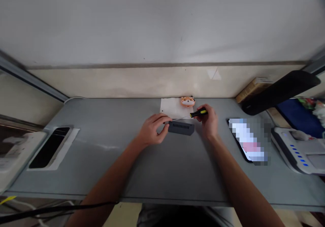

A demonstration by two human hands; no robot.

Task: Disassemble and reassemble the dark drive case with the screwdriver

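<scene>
A dark grey slotted plastic case [181, 127] lies on the grey table, a row of vents along its top. My left hand [155, 128] pinches the left end of this case between thumb and fingers. In my right hand [208, 120] is a screwdriver [200, 112] with a black and yellow handle, held nearly level. Its thin metal shaft points left, and the tip reaches the case's left end near my left fingertips. Whether the tip touches a screw there is too small to tell.
Behind the case are a white paper sheet [171, 107] and an orange animal-faced item [188, 101]. A black phone [50, 148] lies at left, a lit phone [245, 142] at right. Farther right are a black cylinder [279, 93] and a white device with blue lights [302, 149].
</scene>
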